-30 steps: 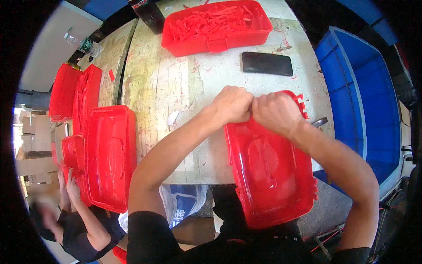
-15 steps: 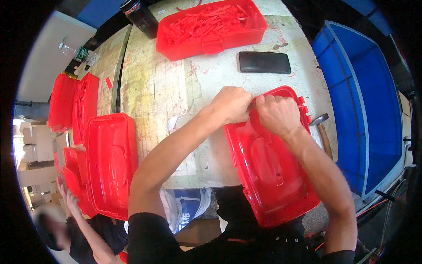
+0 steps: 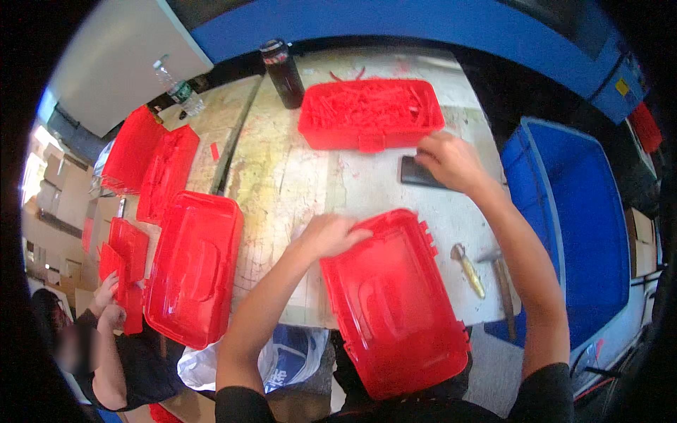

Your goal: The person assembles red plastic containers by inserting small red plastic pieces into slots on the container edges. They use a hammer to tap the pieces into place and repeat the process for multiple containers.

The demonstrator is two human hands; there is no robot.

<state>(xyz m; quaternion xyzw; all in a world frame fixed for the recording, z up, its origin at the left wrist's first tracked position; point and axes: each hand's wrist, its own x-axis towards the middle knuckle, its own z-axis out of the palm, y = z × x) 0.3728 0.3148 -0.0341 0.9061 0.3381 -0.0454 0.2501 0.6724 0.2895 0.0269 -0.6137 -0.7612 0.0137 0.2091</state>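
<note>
Holding the red plastic case (image 3: 395,310) steady with the left hand (image 3: 330,236), the person is pressing down on its far-left corner; the fingers (image 3: 356,233) are lying curled over the rim, loosely closed on the edge, not wrapped around it. The case is sitting lid-up on the near edge of the surface (image 3: 296,176), overhanging toward the body, hinge tabs showing just right of those fingers.

The right hand (image 3: 451,161) is reaching away from the case, well past it, and is coming down on the black phone (image 3: 419,173). Its fingers are half-curled, touching the phone's right end; cannot tell whether they are actually gripping it or just resting.

Just beyond the right fingers a red tray of small red parts (image 3: 370,113) is sitting, with a dark bottle (image 3: 283,70) left of it. A hammer (image 3: 502,282) and a brass-coloured tool (image 3: 469,268) are lying near the right forearm, apart from both hands. A second red case (image 3: 194,268) is lying well left of the left fingers, and a blue bin (image 3: 585,233) is standing off the right side.

Judging by this, work on the case is paused with one hand parked on it, and the right hand is dealing with the phone. Any next move on the case needs both hands at its rim, so the right one has to leave the phone.
</note>
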